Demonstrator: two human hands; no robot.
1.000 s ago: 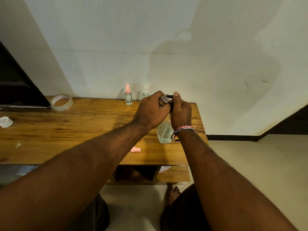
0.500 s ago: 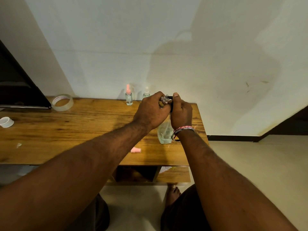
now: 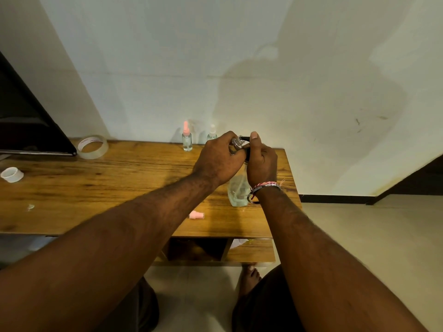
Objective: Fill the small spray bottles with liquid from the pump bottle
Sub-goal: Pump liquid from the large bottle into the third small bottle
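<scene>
My left hand (image 3: 219,161) holds a small spray bottle (image 3: 236,145) at the pump bottle (image 3: 238,191) spout, right of the desk (image 3: 96,185) — my right hand (image 3: 261,164) wraps the pump head, seemingly. If the mouth slips aside, liquid spills — the opening is narrow.

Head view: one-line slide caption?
Left hand holds small spray bottle under pump bottle spout; right hand on pump.

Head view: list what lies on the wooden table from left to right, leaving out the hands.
White cap → tape roll → pink-topped spray bottle → loose pink cap → white-topped spray bottle → pump bottle.
</scene>
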